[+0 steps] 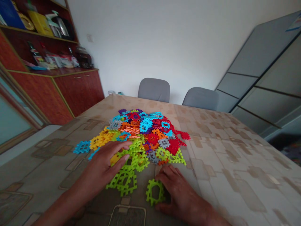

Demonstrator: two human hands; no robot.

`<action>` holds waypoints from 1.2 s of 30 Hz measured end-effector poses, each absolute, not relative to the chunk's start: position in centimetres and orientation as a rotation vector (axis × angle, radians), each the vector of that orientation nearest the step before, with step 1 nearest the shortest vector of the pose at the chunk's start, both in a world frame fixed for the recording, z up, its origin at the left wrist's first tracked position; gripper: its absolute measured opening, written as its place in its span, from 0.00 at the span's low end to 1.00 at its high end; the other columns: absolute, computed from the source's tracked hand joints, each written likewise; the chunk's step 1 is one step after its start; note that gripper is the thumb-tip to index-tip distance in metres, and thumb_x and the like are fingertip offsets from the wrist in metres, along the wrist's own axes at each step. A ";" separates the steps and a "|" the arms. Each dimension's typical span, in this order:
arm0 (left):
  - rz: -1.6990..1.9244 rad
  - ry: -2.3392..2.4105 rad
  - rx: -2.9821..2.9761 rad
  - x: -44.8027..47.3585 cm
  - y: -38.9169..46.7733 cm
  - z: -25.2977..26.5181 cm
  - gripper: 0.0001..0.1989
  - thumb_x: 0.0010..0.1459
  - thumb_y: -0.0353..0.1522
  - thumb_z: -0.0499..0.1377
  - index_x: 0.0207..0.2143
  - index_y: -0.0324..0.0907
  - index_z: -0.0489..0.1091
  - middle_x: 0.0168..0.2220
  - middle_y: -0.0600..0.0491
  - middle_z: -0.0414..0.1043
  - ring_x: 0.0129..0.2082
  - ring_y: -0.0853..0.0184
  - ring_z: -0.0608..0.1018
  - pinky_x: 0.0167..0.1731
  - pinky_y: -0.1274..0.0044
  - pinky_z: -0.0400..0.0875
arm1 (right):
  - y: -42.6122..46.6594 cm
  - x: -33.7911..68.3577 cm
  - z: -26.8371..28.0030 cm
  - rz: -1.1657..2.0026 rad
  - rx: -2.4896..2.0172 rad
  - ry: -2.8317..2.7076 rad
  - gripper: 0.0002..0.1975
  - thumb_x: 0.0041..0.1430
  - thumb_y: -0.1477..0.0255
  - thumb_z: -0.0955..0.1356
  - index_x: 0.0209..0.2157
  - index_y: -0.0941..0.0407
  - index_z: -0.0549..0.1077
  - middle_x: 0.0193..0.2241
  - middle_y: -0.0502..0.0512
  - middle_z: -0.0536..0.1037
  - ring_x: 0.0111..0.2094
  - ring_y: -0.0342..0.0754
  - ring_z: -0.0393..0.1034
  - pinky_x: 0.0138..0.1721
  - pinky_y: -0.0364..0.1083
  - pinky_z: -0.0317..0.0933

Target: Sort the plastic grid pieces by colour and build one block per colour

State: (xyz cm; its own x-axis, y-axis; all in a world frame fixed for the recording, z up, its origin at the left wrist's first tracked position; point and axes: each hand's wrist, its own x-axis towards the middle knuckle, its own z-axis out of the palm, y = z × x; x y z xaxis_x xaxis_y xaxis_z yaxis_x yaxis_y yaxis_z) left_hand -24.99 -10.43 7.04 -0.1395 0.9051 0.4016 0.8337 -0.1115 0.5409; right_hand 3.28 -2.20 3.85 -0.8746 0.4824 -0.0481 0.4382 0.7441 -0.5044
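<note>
A mixed heap of flat plastic interlocking building pieces with notched edges lies on the table. My left hand reaches over the heap's near left side, thumb and fingers apart, by the lime green pieces; whether its fingertips touch them I cannot tell. Just below that hand are more green pieces, overlapping one another. Nearer to me, my right hand has its fingers and thumb around the right edge of a green interlocking piece with a large rounded opening. That piece lies apart from the heap.
A patterned cloth covers the table. Two grey chairs, one near the middle and one to its right, stand behind the far edge. At left is a wooden cabinet with bottles and a kettle on its shelves.
</note>
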 end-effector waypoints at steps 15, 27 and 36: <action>0.448 1.729 2.246 -27.2 -13.1 3.5 0.36 0.46 0.23 0.69 0.57 0.57 0.69 0.60 0.53 0.68 0.62 0.53 0.68 0.61 0.64 0.64 | -1.5 3.8 4.0 0.854 -0.632 -2.858 0.25 0.50 0.67 0.78 0.49 0.54 0.72 0.49 0.54 0.71 0.51 0.54 0.63 0.57 0.51 0.57; 0.473 1.671 2.302 -25.6 -12.7 4.5 0.33 0.44 0.16 0.64 0.50 0.54 0.69 0.59 0.54 0.66 0.59 0.55 0.69 0.58 0.66 0.65 | -0.8 3.8 3.9 0.945 -0.529 -2.862 0.42 0.52 0.57 0.78 0.64 0.57 0.65 0.58 0.62 0.70 0.60 0.58 0.62 0.64 0.56 0.53; 0.503 1.696 2.335 -27.2 -13.3 2.3 0.36 0.50 0.26 0.70 0.60 0.57 0.66 0.64 0.52 0.62 0.65 0.51 0.64 0.63 0.62 0.61 | 0.6 4.6 4.0 1.036 -0.468 -2.802 0.32 0.53 0.60 0.78 0.56 0.55 0.72 0.56 0.60 0.72 0.58 0.55 0.65 0.60 0.52 0.59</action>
State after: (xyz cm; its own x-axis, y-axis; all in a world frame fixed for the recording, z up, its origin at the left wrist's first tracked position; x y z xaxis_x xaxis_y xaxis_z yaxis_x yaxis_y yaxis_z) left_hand -27.23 -13.31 2.31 0.2788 0.9488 0.1488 0.8766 -0.3147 0.3642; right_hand 4.58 0.63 4.04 -0.9453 0.3262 0.0034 0.2454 0.7181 -0.6512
